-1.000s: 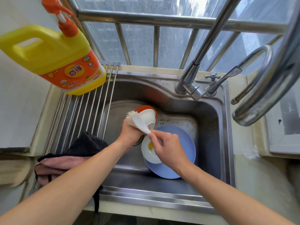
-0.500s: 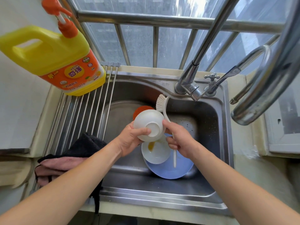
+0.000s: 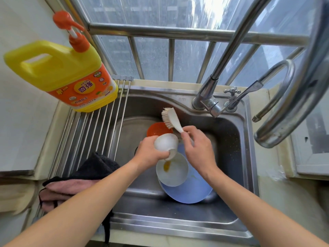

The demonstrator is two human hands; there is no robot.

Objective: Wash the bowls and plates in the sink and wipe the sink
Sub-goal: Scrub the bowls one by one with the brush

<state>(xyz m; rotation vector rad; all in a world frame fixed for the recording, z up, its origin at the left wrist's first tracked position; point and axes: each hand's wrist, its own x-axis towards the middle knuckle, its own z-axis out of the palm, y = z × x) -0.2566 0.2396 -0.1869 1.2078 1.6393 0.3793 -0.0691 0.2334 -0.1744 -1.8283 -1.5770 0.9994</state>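
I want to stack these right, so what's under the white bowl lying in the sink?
The white bowl, with a yellow smear inside, sits on the blue plate. Whatever lies beneath the plate is hidden, as is the sink floor there.

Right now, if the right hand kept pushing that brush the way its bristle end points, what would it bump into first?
The right hand holds the brush pointing up and away, toward the back of the sink. Nothing shows between the bristles and that back wall, so probably the wall comes first, though depth is hard to judge from this one view.
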